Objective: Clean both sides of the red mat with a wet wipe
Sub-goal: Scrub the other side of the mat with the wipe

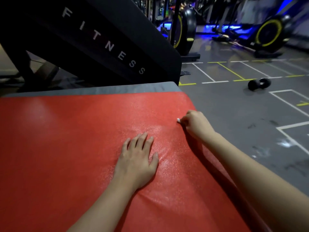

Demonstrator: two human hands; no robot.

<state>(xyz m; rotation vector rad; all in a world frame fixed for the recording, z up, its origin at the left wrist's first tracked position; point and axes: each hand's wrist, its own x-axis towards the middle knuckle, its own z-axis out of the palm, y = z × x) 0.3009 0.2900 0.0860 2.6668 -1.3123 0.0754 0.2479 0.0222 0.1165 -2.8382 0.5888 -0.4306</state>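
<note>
Your left hand lies flat on the red mat, palm down. Its fingers are straight and a little spread, and it has hold of nothing. Your right hand sits further out, at the mat's right edge, with its fingers curled tight into a small fist against the surface. A scrap of white pokes out at the fingertips: that is the wet wipe, pinched in that hand and almost wholly hidden by it, so you cannot tell how it is folded.

The red mat fills the lower left of the view, and both of your forearms reach across it. It lies on top of a grey mat, which shows as a band along the far edge. The patch of red between your 2 hands glistens more than the rest.

Just beyond the grey mat rises a black panel lettered FITNESS. To the right of the mats is grey floor marked with white and yellow lines, and 1 black dumbbell lies on it, well apart from your right hand. Farther back, 2 machines with yellow-rimmed wheels stand in blue light.
</note>
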